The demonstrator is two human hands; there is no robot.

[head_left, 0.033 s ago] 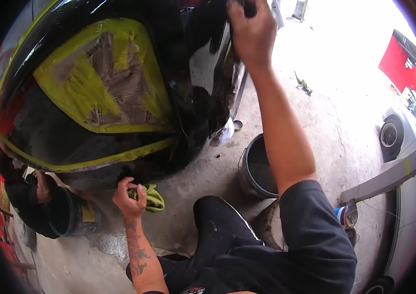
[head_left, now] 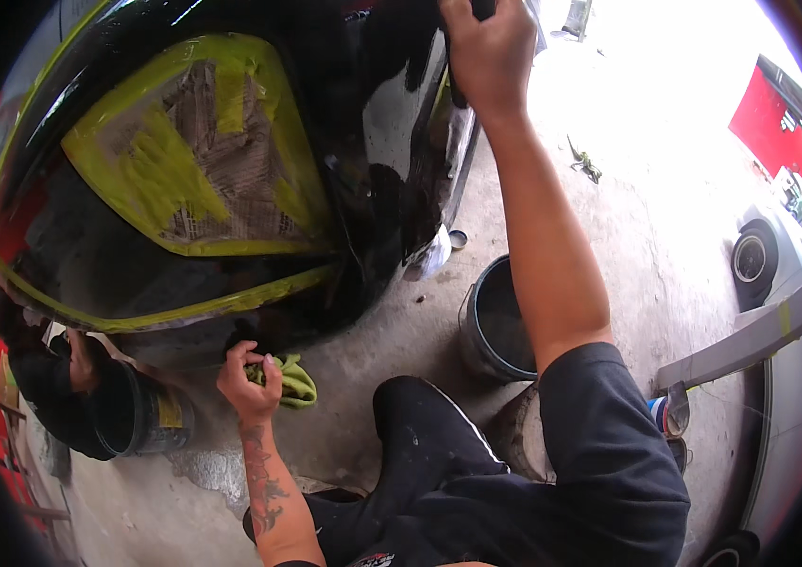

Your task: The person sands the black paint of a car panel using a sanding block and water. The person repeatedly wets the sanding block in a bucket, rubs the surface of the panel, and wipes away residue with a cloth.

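Note:
A glossy black car body [head_left: 344, 113] fills the upper left, its light opening covered with newspaper and yellow-green masking tape [head_left: 184, 180]. My right hand [head_left: 494, 61] is up at the car's right edge, closed around a dark thing I cannot make out; the picture's top edge cuts off its fingertips. Lower down, near the car's bottom edge, my left hand [head_left: 252, 380] has its fingers curled in around a bunched green cloth [head_left: 295, 383]. Part of the cloth hangs beside the palm.
A dark bucket [head_left: 500, 326] stands on the concrete floor below my right arm. At left, another person [head_left: 47, 387] crouches beside a second dark bucket [head_left: 160, 416]. A long grey panel [head_left: 741, 345] and a silver car [head_left: 788, 416] are at right.
My right hand has shifted slightly upward along the car's edge. The left hand and the cloth stay where they were.

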